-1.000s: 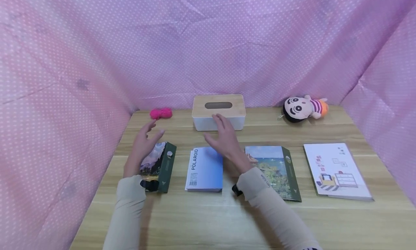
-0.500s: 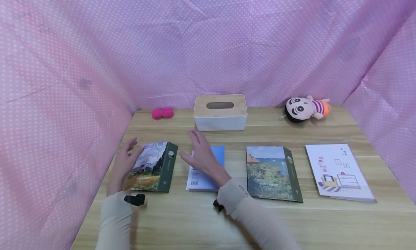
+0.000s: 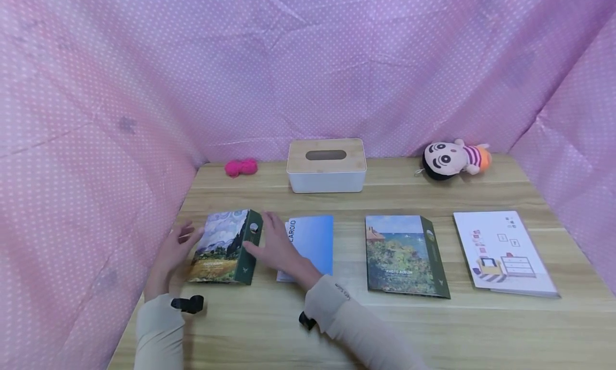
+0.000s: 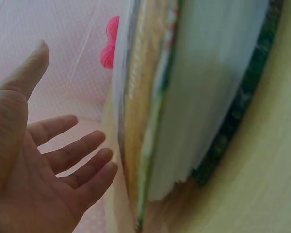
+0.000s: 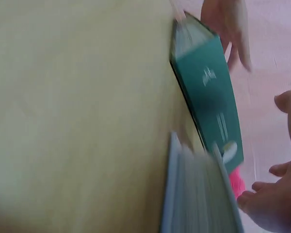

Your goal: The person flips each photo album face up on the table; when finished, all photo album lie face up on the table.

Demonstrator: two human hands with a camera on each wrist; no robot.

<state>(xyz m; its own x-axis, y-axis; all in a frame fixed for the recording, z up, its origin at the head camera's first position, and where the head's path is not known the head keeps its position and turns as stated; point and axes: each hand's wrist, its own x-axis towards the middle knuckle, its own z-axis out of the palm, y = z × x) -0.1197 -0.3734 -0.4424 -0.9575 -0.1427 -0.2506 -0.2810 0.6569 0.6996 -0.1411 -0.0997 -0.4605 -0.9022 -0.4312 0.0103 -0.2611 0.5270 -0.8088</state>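
A photo album with a landscape painting cover (image 3: 218, 247) and a green spine (image 5: 208, 92) lies at the left of the table. My left hand (image 3: 173, 252) is at its left edge, fingers apart and bent a little; in the left wrist view the hand (image 4: 53, 170) holds nothing, beside the album's cover (image 4: 138, 97). Over the album's spine side reaches my right hand (image 3: 276, 247), thumb and fingers spread. Its forearm side overlaps the blue POLAROID album (image 3: 315, 241), whose page edges (image 5: 199, 194) show in the right wrist view.
To the right lie a seaside-painting photo album (image 3: 399, 257) and a white album with furniture drawings (image 3: 500, 252). Along the back stand a pink yarn bundle (image 3: 241, 167), a tissue box (image 3: 326, 180) and a plush doll (image 3: 454, 160). Pink dotted cloth (image 3: 308, 65) hangs behind.
Both hands have moved left and nearer the front. The right hand has gone from above the blue album to the landscape album's spine; the left has shifted off its cover to the left edge.
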